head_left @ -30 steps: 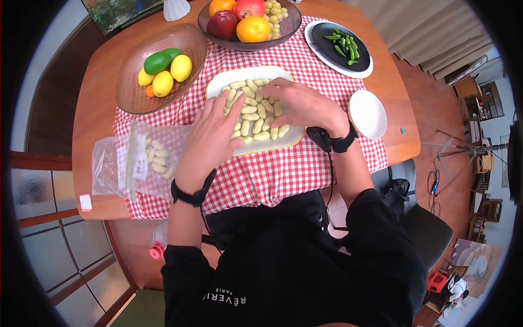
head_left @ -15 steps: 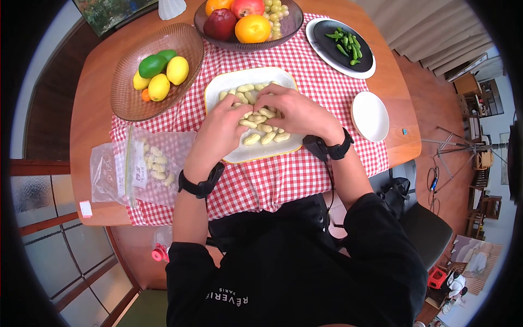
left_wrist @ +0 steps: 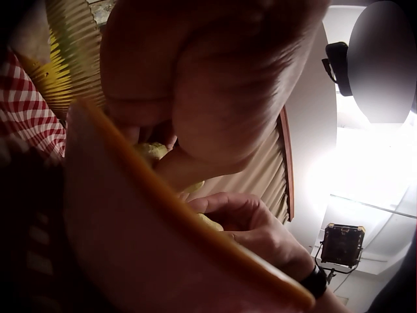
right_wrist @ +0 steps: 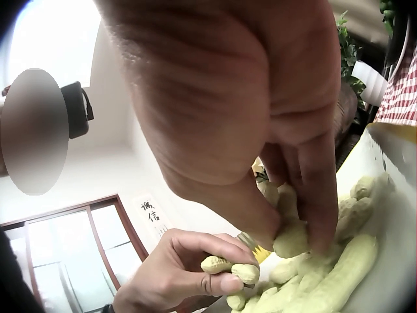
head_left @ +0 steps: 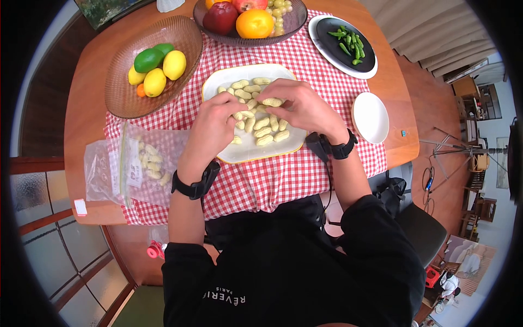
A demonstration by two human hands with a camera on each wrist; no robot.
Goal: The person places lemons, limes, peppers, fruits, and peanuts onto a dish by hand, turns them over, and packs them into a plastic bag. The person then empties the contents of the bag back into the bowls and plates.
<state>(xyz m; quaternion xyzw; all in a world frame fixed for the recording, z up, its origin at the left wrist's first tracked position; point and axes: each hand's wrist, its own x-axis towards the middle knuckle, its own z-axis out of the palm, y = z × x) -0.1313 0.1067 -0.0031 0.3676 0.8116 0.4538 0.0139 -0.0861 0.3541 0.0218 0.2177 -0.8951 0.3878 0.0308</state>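
A white tray with a yellow rim holds several unshelled peanuts. Over its left part, my left hand pinches a peanut between thumb and fingers, seen best in the right wrist view. My right hand pinches another peanut with thumb and fingertips, low over the pile. The two hands face each other, a short gap between their fingertips. In the left wrist view the tray's edge hides much of the pile.
A zip bag of peanuts lies left of the tray. Behind are a basket of lemons and a fruit bowl. A black plate of green peppers and a white bowl stand on the right.
One second ago both hands were spread over the peanuts; then their fingers curled in among them, close together. Now each hand pinches a peanut and the fingertips are slightly apart.
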